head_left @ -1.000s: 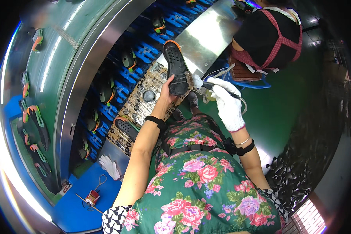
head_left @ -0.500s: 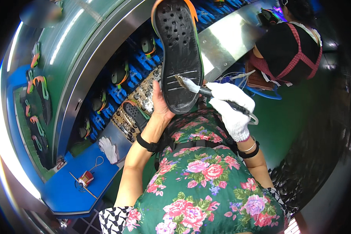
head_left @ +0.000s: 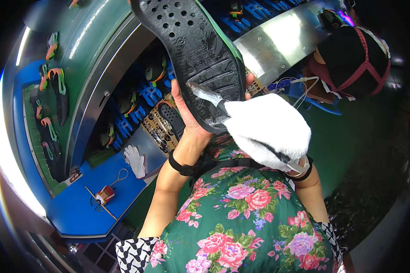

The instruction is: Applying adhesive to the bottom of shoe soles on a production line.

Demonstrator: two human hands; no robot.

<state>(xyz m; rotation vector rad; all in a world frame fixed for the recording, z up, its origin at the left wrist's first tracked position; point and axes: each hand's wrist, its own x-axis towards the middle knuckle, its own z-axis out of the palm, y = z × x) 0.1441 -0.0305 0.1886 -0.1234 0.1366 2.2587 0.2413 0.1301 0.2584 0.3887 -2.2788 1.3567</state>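
My bare left hand (head_left: 190, 117) is wrapped round the heel end of a large black shoe sole (head_left: 191, 52). The sole is held up with its holed face showing, and a green edge runs down its right side. My right hand (head_left: 271, 132), in a white knitted glove, is closed on a brush (head_left: 207, 94) with a dark handle. The bristles touch the grooved heel area of the sole, where the surface looks wet. A thin clear tube (head_left: 300, 166) shows at the handle's rear. Some left fingers are hidden behind the sole.
A blue side table (head_left: 77, 211) bears a white glove (head_left: 135, 160) and a small red-and-white object (head_left: 105, 194) with a stick. Shoe parts (head_left: 57, 98) lie along a green conveyor (head_left: 91, 59). Another sole (head_left: 168, 116) rests on patterned board. A co-worker (head_left: 351, 61) is at the upper right.
The sole has come closer and tilted, its top leaning left. My right hand and brush have moved in toward the left, with the bristles still on the heel area.
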